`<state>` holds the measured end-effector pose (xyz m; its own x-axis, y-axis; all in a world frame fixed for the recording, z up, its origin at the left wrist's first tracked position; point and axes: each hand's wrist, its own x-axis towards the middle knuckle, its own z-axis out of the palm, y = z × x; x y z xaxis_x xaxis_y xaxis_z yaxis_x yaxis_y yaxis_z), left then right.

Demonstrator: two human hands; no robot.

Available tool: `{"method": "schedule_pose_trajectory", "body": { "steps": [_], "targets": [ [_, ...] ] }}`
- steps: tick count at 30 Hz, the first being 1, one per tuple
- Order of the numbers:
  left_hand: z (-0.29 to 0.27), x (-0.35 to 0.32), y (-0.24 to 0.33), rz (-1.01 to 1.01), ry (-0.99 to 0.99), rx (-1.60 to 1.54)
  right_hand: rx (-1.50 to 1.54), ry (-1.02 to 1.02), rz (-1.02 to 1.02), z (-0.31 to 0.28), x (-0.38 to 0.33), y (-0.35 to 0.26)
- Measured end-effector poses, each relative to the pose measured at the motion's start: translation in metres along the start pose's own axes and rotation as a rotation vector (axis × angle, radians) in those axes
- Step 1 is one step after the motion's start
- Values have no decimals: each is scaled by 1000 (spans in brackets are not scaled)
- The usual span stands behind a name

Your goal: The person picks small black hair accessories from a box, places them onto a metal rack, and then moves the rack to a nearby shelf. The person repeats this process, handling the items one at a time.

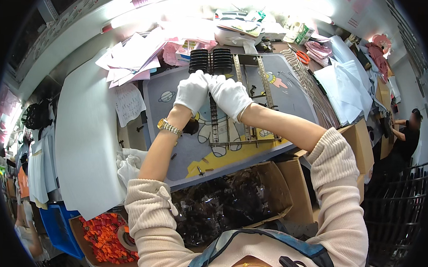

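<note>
Both of my hands wear white gloves and meet over a slotted metal frame (214, 124) on a printed grey mat. My left hand (192, 92) is closed, fingertips pinched at the near end of two rows of black, rib-like pieces (199, 62). Right beside it, my right hand (229, 95) is closed too, its fingers curled over the same rail of the frame. What the fingertips hold is hidden by the gloves. The frame's other slotted rail (268, 86) stands bare to the right, with small black parts (253, 91) lying between the rails.
Below the mat (174, 172) sits a cardboard box of dark, shiny plastic pieces (220, 205). Orange and red parts (104, 236) fill a box at lower left. Papers (134, 56), orange scissors (302, 55) and blue-white sheets (342, 84) surround the mat. Another person (407, 137) works at far right.
</note>
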<state>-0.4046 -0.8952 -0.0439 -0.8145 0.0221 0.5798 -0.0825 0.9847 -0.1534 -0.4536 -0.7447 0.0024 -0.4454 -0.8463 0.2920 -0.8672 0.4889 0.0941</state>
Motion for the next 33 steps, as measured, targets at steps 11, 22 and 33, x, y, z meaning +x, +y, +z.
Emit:
{"method": "schedule_pose_trajectory", "body": {
  "steps": [11, 22, 33],
  "targets": [
    [3, -21, -47, -1029, -156, -2157, 1494, -496, 474, -6, 25, 53],
    [-81, -80, 15, -612, -629, -387, 2640, -610, 732, -71, -136, 1],
    [-63, -115, 22, -348, -161, 64, 2509, -795, 807, -62, -205, -48]
  ]
}}
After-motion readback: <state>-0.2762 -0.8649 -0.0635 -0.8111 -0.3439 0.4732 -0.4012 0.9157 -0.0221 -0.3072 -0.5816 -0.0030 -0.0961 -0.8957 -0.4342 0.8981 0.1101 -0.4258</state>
